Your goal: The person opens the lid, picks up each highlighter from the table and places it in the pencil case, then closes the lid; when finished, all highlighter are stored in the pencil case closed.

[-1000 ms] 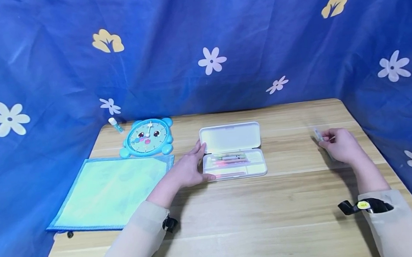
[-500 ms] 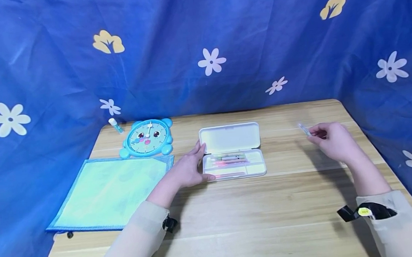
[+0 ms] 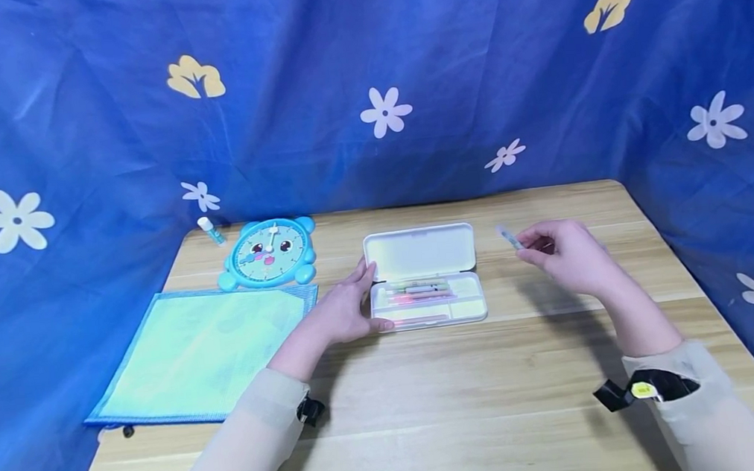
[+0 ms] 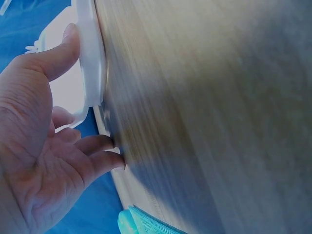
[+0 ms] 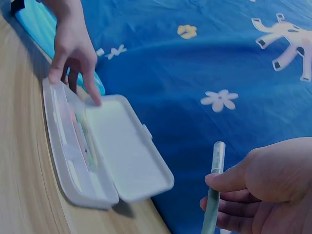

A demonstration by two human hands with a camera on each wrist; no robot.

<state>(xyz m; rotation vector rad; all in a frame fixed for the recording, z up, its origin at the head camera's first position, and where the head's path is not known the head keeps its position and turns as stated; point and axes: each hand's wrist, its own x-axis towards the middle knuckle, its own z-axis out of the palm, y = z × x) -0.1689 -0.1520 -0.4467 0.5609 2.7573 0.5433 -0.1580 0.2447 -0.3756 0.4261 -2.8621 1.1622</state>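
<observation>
A white pencil case point(image 3: 467, 310) lies with its lid raised, several pens and slim sticks in its compartments. My left hand point(image 3: 343, 309) holds the case at its left end, thumb on the front corner and a finger against the lid side. In the left wrist view, the thumb touches the case wall while the other fingers are bent beside it. To the right of the case, my right hand point(image 3: 570, 256) pinches a pale green pen with a clear cap point(image 5: 213, 202) between thumb and fingers, above the table. The capped end points toward the case.
A blue toy clock point(image 3: 271, 252) with a face lies at the back left, a glue stick point(image 3: 211, 231) beside it. In front is a blue-edged mesh pouch point(image 3: 199, 356), partly behind the left forearm. A blue patterned cloth point(image 3: 309, 69) surrounds the wooden table point(image 3: 433, 410).
My right hand has carried the pen leftward from the right side of the table to near the pencil case. The left hand and the case have stayed in place.
</observation>
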